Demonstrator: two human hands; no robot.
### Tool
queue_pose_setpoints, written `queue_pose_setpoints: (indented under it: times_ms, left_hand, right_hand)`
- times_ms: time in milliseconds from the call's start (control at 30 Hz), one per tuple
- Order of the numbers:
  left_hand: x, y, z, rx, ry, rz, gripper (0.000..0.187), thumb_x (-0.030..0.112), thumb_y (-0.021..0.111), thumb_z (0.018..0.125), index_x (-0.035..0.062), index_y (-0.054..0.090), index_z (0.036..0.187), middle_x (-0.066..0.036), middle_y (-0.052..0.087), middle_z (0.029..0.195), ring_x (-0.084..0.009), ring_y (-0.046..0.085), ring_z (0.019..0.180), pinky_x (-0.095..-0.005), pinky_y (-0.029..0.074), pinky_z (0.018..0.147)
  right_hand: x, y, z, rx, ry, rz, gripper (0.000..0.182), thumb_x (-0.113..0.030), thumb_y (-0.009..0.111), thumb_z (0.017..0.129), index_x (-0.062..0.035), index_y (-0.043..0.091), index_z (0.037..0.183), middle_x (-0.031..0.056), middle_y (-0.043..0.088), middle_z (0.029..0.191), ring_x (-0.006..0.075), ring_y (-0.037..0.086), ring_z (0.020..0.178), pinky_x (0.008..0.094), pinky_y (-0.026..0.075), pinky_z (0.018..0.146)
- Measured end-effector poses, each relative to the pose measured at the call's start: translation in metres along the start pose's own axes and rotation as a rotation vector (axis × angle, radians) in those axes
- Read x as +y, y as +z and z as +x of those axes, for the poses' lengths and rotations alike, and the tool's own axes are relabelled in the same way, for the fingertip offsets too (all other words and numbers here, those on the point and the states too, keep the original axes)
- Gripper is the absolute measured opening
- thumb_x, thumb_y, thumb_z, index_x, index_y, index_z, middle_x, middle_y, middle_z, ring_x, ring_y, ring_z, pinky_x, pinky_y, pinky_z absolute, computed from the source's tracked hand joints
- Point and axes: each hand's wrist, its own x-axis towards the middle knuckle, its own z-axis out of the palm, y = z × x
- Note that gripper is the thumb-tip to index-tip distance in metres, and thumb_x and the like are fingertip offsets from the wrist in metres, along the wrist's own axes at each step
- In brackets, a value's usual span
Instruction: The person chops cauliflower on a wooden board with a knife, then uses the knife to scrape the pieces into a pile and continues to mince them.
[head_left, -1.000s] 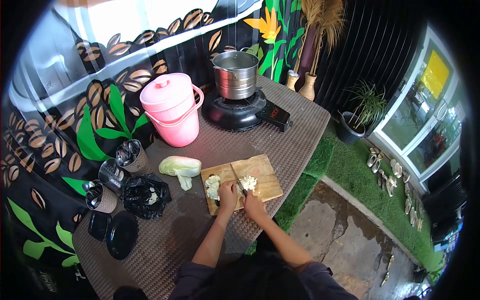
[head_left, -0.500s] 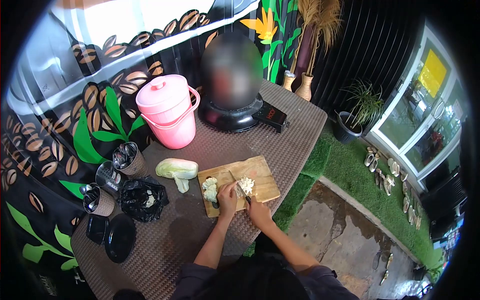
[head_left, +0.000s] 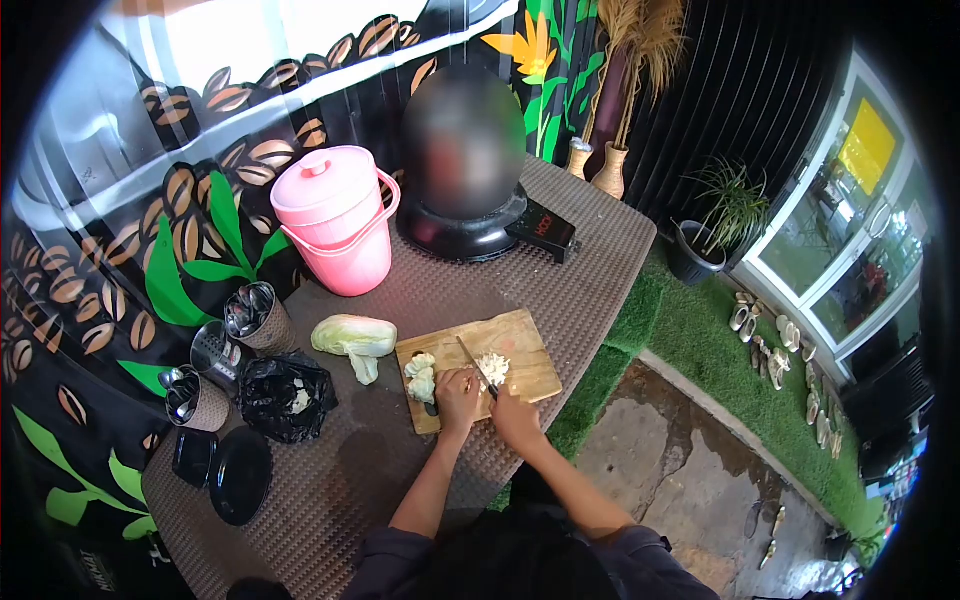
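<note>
In my right hand [head_left: 516,420] is the dark handle of a kitchen knife [head_left: 474,358], its blade slanting up and left across a wooden cutting board [head_left: 535,350]. My left hand [head_left: 459,398] has its fingers curled on the board close beside the blade; whatever lies under them is hidden. Finely chopped whitish pieces [head_left: 493,367] are heaped just right of the blade. Cauliflower florets [head_left: 421,380] rest on the board's left side, left of my left hand. Beyond the board's left edge lies a pale Chinese cabbage [head_left: 352,337] with one leaf hanging loose.
A pink lidded bucket [head_left: 338,220] and a black stove [head_left: 465,235] stand at the table's back. On the left are cutlery holders [head_left: 262,320], a black plastic bag [head_left: 288,398] and a black oval plate [head_left: 241,477]. The table's right edge [head_left: 615,310] runs close to the board.
My right hand has shifted very slightly with the knife against the board. My left hand stays almost in place beside the blade. Everything else looks the same.
</note>
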Motion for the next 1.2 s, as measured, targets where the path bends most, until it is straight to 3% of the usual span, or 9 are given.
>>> queue_pose_setpoints:
  times_ms: [167, 333, 567, 767, 933, 1200]
  left_hand:
    - [-0.002, 0.002, 0.001, 0.005, 0.025, -0.028, 0.009, 0.005, 0.069, 0.078, 0.0004, 0.070, 0.085, -0.012, 0.065, 0.084, -0.0302, 0.060, 0.085, -0.0384, 0.048, 0.075]
    - [0.002, 0.001, 0.000, -0.014, -0.001, -0.024, 0.010, 0.004, 0.069, 0.077, 0.0002, 0.070, 0.087, -0.012, 0.065, 0.085, -0.0296, 0.059, 0.087, -0.0378, 0.048, 0.077]
    - [-0.003, 0.005, 0.000, 0.009, 0.033, -0.031, 0.016, 0.002, 0.069, 0.076, 0.0002, 0.071, 0.091, -0.011, 0.066, 0.089, -0.0290, 0.057, 0.090, -0.0376, 0.048, 0.080]
    - [0.003, 0.001, 0.000, -0.029, -0.009, -0.022, 0.012, 0.002, 0.068, 0.076, -0.0007, 0.071, 0.088, -0.010, 0.066, 0.090, -0.0280, 0.057, 0.091, -0.0367, 0.048, 0.081]
    - [0.001, 0.002, 0.001, -0.025, 0.005, 0.006, 0.011, 0.004, 0.069, 0.077, -0.0011, 0.071, 0.086, -0.011, 0.068, 0.092, -0.0280, 0.058, 0.090, -0.0365, 0.048, 0.081]
    - [-0.002, 0.002, 0.001, -0.048, -0.004, 0.011, 0.011, 0.004, 0.068, 0.077, -0.0022, 0.071, 0.086, -0.012, 0.069, 0.092, -0.0284, 0.058, 0.090, -0.0357, 0.048, 0.082]
  right_hand:
    - [-0.001, 0.011, 0.007, 0.019, -0.003, -0.013, 0.034, -0.032, 0.049, 0.094, 0.0007, 0.051, 0.102, 0.0247, 0.065, 0.080, 0.0420, 0.066, 0.075, 0.0524, 0.053, 0.067]
    - [0.002, -0.028, 0.005, -0.009, -0.121, -0.072, 0.033, -0.032, 0.051, 0.093, 0.0003, 0.052, 0.098, 0.0248, 0.066, 0.079, 0.0409, 0.066, 0.074, 0.0510, 0.053, 0.066]
    - [0.006, 0.007, -0.004, 0.078, -0.017, -0.069, 0.032, -0.032, 0.049, 0.094, -0.0008, 0.050, 0.101, 0.0219, 0.066, 0.072, 0.0408, 0.067, 0.070, 0.0487, 0.054, 0.064]
    - [0.012, -0.012, 0.002, -0.010, -0.073, -0.031, 0.034, -0.033, 0.049, 0.094, -0.0002, 0.048, 0.103, 0.0249, 0.066, 0.078, 0.0418, 0.067, 0.075, 0.0508, 0.054, 0.067]
    - [0.000, -0.002, -0.006, -0.038, 0.053, 0.032, 0.036, -0.032, 0.050, 0.094, 0.0014, 0.048, 0.107, 0.0272, 0.065, 0.089, 0.0444, 0.065, 0.083, 0.0531, 0.051, 0.073]
    - [-0.002, 0.003, 0.000, -0.016, 0.009, 0.050, 0.036, -0.033, 0.048, 0.094, 0.0001, 0.047, 0.108, 0.0285, 0.065, 0.088, 0.0458, 0.064, 0.085, 0.0540, 0.051, 0.074]
